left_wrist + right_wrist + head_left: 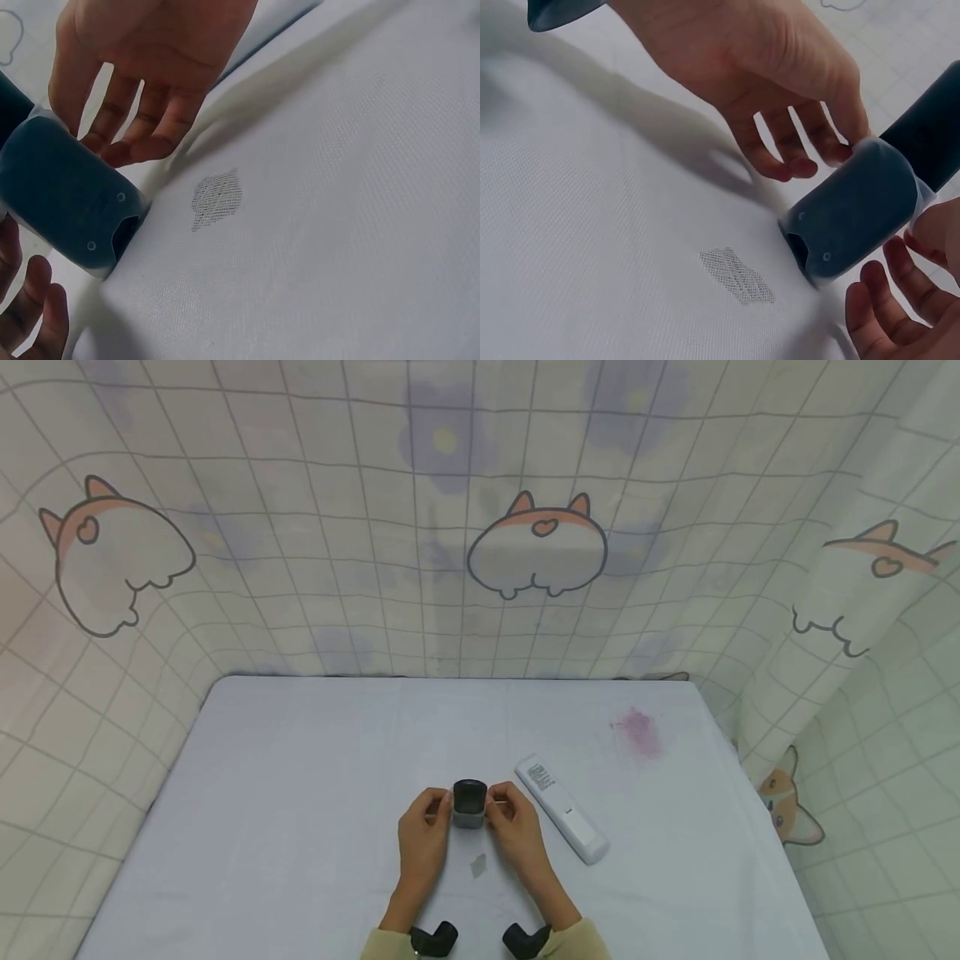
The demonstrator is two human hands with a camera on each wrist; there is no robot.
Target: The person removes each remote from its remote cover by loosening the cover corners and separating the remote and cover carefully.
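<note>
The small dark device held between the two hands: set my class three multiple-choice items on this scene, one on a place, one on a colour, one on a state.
1. Where does the white remote control lie?
A. to the right of the right hand
B. under the left hand
C. on the floor

2. What colour is the stain on the table cover?
A. green
B. pinkish purple
C. black

3. How is the small dark device held?
A. the left hand alone lifts it high
B. it lies untouched
C. a grip from both sides, one hand on each

Answers: 1 A, the head view shows the remote on the cover just right of that hand. 2 B, the blotch near the far right corner is pinkish purple. 3 C, fingers of both hands meet the device's sides in all views.
</note>
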